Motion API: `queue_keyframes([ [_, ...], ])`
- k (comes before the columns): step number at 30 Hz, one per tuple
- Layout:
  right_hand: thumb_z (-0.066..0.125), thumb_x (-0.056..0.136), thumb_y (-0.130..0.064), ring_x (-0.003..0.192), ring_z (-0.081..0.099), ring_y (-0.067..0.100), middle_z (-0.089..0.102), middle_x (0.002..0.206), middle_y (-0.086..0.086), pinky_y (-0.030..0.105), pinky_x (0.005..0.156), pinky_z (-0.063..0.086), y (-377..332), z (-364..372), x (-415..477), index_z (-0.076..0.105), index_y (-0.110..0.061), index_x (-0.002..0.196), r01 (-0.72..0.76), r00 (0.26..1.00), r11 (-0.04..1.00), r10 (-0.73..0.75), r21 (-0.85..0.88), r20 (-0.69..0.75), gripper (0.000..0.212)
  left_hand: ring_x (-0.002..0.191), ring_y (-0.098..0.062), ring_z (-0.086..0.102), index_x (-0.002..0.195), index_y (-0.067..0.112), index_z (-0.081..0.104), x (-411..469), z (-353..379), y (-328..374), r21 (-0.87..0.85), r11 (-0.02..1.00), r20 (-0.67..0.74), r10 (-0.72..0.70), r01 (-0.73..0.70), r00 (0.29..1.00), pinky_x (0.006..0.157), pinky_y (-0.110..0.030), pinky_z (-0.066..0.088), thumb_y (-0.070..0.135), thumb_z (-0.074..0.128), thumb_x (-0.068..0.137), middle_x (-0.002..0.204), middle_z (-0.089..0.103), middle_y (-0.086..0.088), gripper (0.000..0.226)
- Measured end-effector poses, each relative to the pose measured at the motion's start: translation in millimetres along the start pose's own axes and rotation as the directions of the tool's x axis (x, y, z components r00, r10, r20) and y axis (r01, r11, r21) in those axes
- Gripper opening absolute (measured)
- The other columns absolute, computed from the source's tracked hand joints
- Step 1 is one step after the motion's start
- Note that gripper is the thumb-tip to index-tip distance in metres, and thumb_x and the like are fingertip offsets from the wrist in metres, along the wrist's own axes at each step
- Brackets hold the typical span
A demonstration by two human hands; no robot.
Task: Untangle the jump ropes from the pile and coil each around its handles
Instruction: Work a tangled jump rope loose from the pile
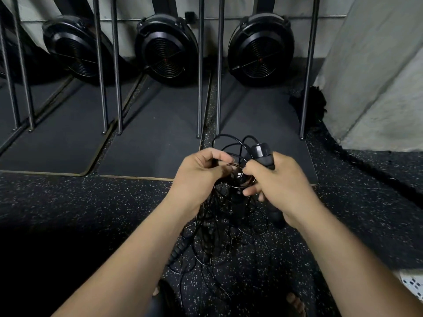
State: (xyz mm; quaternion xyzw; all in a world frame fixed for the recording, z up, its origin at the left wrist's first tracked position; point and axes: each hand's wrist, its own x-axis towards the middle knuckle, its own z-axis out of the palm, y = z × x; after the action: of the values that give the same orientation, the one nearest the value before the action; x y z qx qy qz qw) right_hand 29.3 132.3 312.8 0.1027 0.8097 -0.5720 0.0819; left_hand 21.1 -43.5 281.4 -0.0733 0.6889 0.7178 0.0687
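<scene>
While untangling is in hand, the left hand (201,173) pinches one thin cord (229,165) of the tangled black jump ropes (219,227), which hang between the close-set hands over speckled rubber floor (91,213), and the right hand (281,188) grips a smooth black handle (263,153). Next that cord likely needs drawing clear of the knot; dark cord on dark floor hides how many ropes there are.

A: Entry one, floor (68,202). What is it showing?
B: Dark speckled rubber, carrying dark mats (148,145) lying side by side.
A: Standing on the mats?
B: Round black fan housings (167,46) are sitting at the wall end, and metal bars (200,88) are coming down to the mats.
A: Elsewhere?
B: A thick black rope (366,161) is lying along the right. Thin jump ropes (212,248) are trailing onto the floor in front.
</scene>
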Motion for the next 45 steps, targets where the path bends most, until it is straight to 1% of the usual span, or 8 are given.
queue_keyframes([
  [5, 0.069, 0.078, -0.032, 0.06, 0.074, 0.021, 0.078, 0.083, 0.01, 0.038, 0.058, 0.047, -3.6, 0.5, 4.1, 0.072, -0.014, 0.089, 0.018, 1.0, 1.0, -0.018, 0.006, 0.002, 0.021, 0.091, -0.022, 0.071, 0.099, 0.012, 0.072, 1.2, -3.1, 2.5, 0.047, 0.998, 0.037, 0.045, -0.047, 0.998, 0.099, -0.042, 0.057, -0.005, 0.078, 0.09, 0.098, 0.076, -0.011, 0.021],
  [11, 0.071, 0.079, -0.032, 0.048, 0.065, 0.012, 0.071, 0.062, 0.0, 0.033, 0.058, 0.046, -2.9, 6.5, 6.1, 0.068, -0.013, 0.082, 0.067, 0.998, 0.989, -0.064, -0.134, 0.027, 0.02, 0.085, -0.023, 0.07, 0.11, 0.036, 0.064, -4.4, -6.2, -0.4, 0.492, 0.847, 0.066, 0.194, -0.201, 0.979, 0.083, -0.041, 0.059, 0.007, 0.069, 0.093, 0.099, 0.076, 0.009, 0.034],
  [18, 0.07, 0.083, -0.028, 0.051, 0.057, 0.009, 0.071, 0.065, 0.003, 0.03, 0.059, 0.043, -6.1, -4.1, 4.4, 0.07, -0.016, 0.086, 0.126, 0.988, 0.961, -0.101, -0.245, 0.113, 0.013, 0.077, -0.044, 0.07, 0.113, 0.039, 0.062, -4.8, -8.7, 2.6, 0.42, 0.898, 0.112, 0.093, -0.132, 0.989, 0.08, -0.064, 0.059, 0.006, 0.067, 0.096, 0.096, 0.079, -0.007, 0.037],
  [24, 0.069, 0.08, -0.019, 0.052, 0.062, 0.015, 0.075, 0.069, 0.007, 0.034, 0.059, 0.043, -4.5, -8.3, 10.6, 0.069, -0.018, 0.085, 0.115, 0.99, 0.983, -0.101, -0.146, 0.099, 0.005, 0.085, -0.02, 0.073, 0.124, 0.021, 0.061, -4.4, -17.6, 4.3, 0.138, 0.989, 0.141, -0.063, 0.043, 0.988, 0.085, -0.035, 0.06, 0.007, 0.07, 0.102, 0.096, 0.078, -0.01, 0.028],
  [29, 0.071, 0.081, -0.012, 0.053, 0.055, 0.019, 0.064, 0.062, 0.01, 0.037, 0.058, 0.041, -0.5, -6.2, 12.5, 0.066, -0.007, 0.081, 0.1, 0.994, 0.995, -0.1, -0.009, 0.032, 0.008, 0.088, -0.018, 0.069, 0.117, 0.03, 0.067, -7.3, -12.6, 5.7, 0.168, 0.985, 0.152, -0.075, 0.049, 0.986, 0.094, -0.044, 0.057, 0.018, 0.061, 0.108, 0.108, 0.079, -0.012, 0.016],
  [33, 0.072, 0.08, -0.021, 0.052, 0.054, 0.016, 0.067, 0.058, 0.003, 0.036, 0.058, 0.045, 2.9, -0.6, 12.0, 0.068, -0.01, 0.082, 0.115, 0.993, 0.991, -0.116, -0.073, -0.002, 0.012, 0.061, 0.002, 0.059, 0.111, 0.043, 0.065, -7.8, -16.0, 13.8, 0.655, 0.743, -0.069, 0.236, -0.135, 0.969, 0.062, -0.018, 0.044, 0.041, 0.066, 0.102, 0.08, 0.07, 0.01, 0.009],
  [37, 0.073, 0.078, -0.028, 0.058, 0.059, 0.013, 0.067, 0.06, -0.005, 0.033, 0.061, 0.047, 2.4, 0.7, 11.0, 0.066, -0.021, 0.078, 0.157, 0.986, 0.972, -0.163, -0.176, -0.022, 0.009, 0.1, -0.005, 0.066, 0.107, 0.034, 0.071, -15.4, -18.3, 15.9, 0.67, 0.644, 0.068, 0.442, -0.369, 0.894, 0.09, -0.028, 0.053, 0.037, 0.072, 0.096, 0.098, 0.071, 0.017, 0.011],
  [45, 0.07, 0.082, -0.019, 0.053, 0.056, 0.003, 0.069, 0.061, -0.012, 0.028, 0.059, 0.04, -0.6, 3.9, 6.6, 0.067, -0.031, 0.075, 0.172, 0.985, 0.965, -0.17, -0.199, 0.029, 0.014, 0.089, -0.008, 0.066, 0.108, 0.031, 0.066, -5.4, -8.1, 1.0, 0.771, 0.528, 0.145, 0.398, -0.355, 0.906, 0.076, -0.037, 0.056, 0.054, 0.086, 0.081, 0.096, 0.07, 0.015, 0.041],
])
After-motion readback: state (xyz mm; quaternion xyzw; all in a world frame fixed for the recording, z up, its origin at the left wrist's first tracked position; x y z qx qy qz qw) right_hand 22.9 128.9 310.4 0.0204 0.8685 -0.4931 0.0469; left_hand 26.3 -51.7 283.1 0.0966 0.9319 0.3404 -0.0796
